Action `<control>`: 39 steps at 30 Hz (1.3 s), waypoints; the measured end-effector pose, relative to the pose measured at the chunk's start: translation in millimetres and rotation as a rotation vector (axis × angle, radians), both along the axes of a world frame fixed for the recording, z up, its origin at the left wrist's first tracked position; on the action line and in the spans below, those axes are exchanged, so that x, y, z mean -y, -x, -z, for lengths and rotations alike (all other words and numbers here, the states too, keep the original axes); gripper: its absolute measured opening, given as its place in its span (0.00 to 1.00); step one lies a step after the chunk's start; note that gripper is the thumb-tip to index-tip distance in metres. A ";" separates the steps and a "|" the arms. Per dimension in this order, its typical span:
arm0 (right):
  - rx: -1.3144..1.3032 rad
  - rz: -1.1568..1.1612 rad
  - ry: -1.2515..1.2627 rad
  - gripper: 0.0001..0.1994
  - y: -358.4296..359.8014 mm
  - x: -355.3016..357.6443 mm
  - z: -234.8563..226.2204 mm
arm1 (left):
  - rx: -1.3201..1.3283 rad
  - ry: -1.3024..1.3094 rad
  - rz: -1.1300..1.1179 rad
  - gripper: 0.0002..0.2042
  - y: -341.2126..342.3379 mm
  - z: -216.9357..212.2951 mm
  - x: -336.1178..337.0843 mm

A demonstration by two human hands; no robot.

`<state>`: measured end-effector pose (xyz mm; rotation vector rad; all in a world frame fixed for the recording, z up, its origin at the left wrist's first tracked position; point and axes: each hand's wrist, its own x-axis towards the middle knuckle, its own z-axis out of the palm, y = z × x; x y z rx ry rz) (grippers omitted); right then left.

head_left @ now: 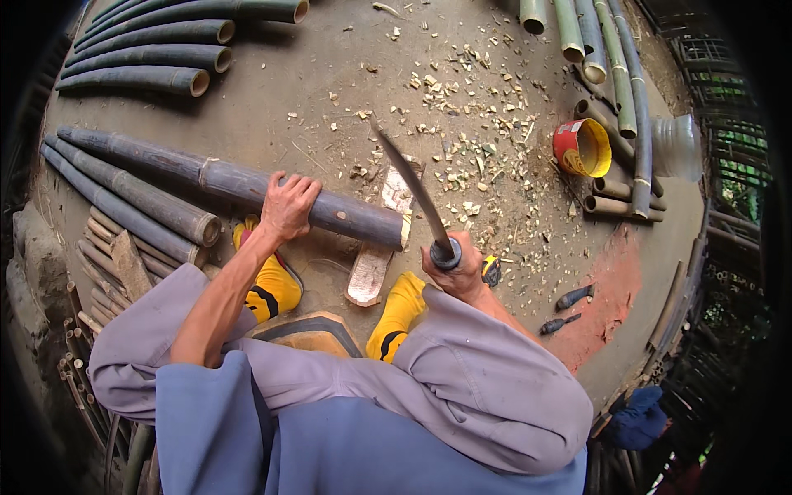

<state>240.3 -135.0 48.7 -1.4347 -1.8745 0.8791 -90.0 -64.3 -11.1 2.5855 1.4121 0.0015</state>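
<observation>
Bamboo, a long dark pole (247, 186), needs the left hand (289, 205) fingers wrapped firmly while the right hand (454, 268), fingers closed, aims the curved steel blade (408, 186) squarely.

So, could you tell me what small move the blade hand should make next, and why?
Probably bring the blade down onto the cut end of the bamboo. The right hand holds it raised beside that end, the left hand steadies the bamboo, and the end rests over a wooden block.

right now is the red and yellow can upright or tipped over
Tipped: the red and yellow can lies on its side among bamboo poles, its yellow open mouth facing sideways.
</observation>
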 end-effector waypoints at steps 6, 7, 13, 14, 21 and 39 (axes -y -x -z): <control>0.342 -0.124 0.368 0.18 -29.9 -13.2 39.3 | 0.087 -0.156 -0.034 0.34 5.7 14.7 8.4; 0.219 -0.112 0.377 0.18 -20.2 -3.1 18.6 | 0.100 -0.183 -0.059 0.35 7.8 18.8 17.5; 0.592 -0.188 0.406 0.18 -28.8 2.4 33.0 | 0.115 -0.164 -0.049 0.34 -1.2 13.0 11.4; 0.607 -0.169 0.433 0.18 -33.3 -1.9 36.9 | 0.103 -0.155 -0.043 0.32 0.3 12.6 10.1; -0.079 0.042 0.064 0.17 3.4 -8.0 -25.7 | 0.145 -0.260 -0.075 0.37 5.7 22.1 18.2; 0.537 -0.162 0.544 0.22 -34.9 -13.0 25.8 | -0.053 0.284 -0.005 0.32 -2.9 -19.3 -16.9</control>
